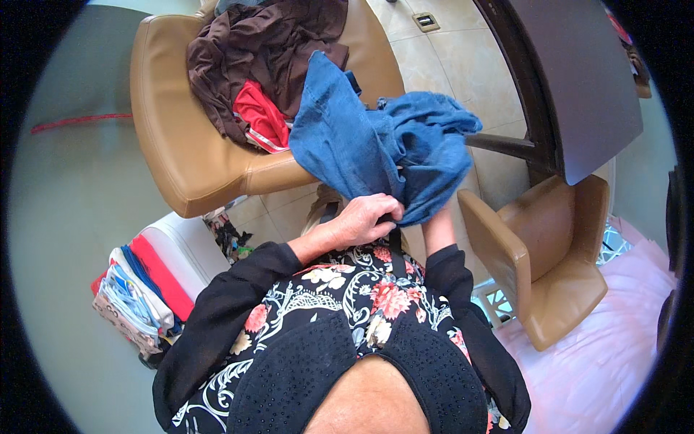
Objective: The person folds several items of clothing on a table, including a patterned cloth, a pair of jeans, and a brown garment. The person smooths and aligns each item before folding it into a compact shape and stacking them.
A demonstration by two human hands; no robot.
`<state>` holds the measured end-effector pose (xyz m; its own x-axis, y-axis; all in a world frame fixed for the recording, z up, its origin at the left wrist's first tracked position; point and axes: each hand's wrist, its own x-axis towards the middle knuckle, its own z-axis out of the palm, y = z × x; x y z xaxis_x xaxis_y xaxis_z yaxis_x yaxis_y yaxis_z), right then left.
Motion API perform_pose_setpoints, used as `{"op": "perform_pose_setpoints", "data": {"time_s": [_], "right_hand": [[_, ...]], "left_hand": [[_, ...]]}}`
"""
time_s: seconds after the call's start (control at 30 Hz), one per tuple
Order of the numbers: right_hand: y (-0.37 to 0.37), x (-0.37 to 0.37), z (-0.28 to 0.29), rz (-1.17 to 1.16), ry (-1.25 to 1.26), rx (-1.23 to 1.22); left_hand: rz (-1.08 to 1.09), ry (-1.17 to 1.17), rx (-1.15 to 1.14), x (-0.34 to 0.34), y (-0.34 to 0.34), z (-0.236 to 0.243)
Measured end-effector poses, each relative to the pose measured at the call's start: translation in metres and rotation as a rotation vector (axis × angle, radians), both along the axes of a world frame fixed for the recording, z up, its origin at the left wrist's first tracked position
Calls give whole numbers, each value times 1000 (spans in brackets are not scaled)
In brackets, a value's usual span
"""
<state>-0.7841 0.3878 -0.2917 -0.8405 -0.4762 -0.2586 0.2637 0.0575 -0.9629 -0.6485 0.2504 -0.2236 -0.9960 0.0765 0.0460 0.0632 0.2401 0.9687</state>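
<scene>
The left hand (pixel 366 219) pinches the near edge of the blue garment (pixel 430 148), which hides the right hand, its grip indiscernible.

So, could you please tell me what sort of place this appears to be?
Probably a room in a home: a heap of clothes on a tan padded chair, a stack of folded cloth, and a tiled floor.

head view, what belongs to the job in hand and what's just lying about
Job: blue denim garment, left hand gripping it, right hand hidden; probably brown garment, red garment, folded stack

Apparently lying about: right-side tan chair, floor plate
</scene>
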Motion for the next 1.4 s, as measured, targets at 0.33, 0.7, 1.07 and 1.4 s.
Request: {"op": "perform_pose_setpoints", "data": {"time_s": [0.33,0.7,1.07,1.4], "right_hand": [[185,-43,22,-308,-97,488],[403,81,43,-524,-444,918],[388,50,39,-538,-450,935],[356,34,32,-544,-409,831]], "left_hand": [[-220,-542,-322,50,35,-128],[-754,-983,-977,85,59,-245],[-912,-972,-943,85,93,-255],[-771,-826,-726,97,90,-274]]}}
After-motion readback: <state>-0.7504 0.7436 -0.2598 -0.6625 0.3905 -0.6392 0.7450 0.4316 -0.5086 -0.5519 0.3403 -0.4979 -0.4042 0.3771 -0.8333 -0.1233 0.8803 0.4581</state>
